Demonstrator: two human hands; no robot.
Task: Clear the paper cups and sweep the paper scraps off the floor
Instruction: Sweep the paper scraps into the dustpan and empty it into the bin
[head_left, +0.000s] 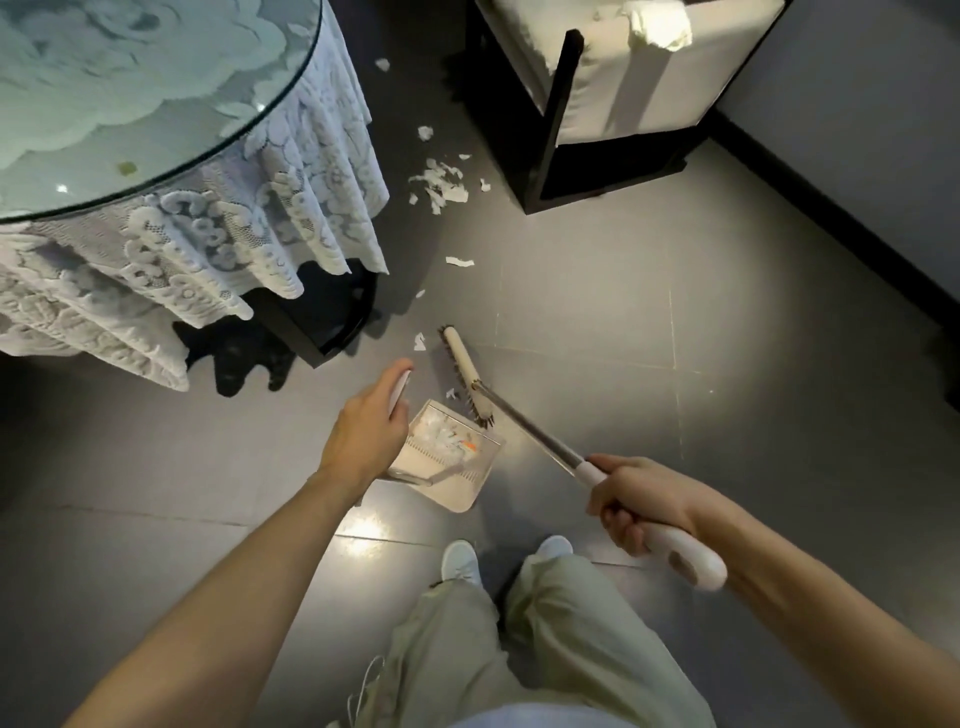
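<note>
Centre, the left hand (363, 431), arm stretched forward, curls its fingers round the dustpan (462, 493) handle; lower right, the right hand (639, 501) fists the broom (464, 366) handle; scraps (441, 184) lie upper centre, some in the dustpan.

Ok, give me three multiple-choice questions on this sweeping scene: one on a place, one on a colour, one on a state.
1. Where does the largest cluster of paper scraps lie?
A. On the floor between the table and the chair
B. On the glass tabletop
C. Beside the shoes

2. What colour is the grip of the broom in the right hand?
A. Red
B. White
C. Blue

3. What state is the dustpan, held by the left hand, in?
A. Empty
B. Upside down
C. Already holding scraps

Answers: 1 A, the pile sits on the tiles in that gap; 2 B, the grip shows white past the fingers; 3 C, white bits lie inside the pan.
</note>
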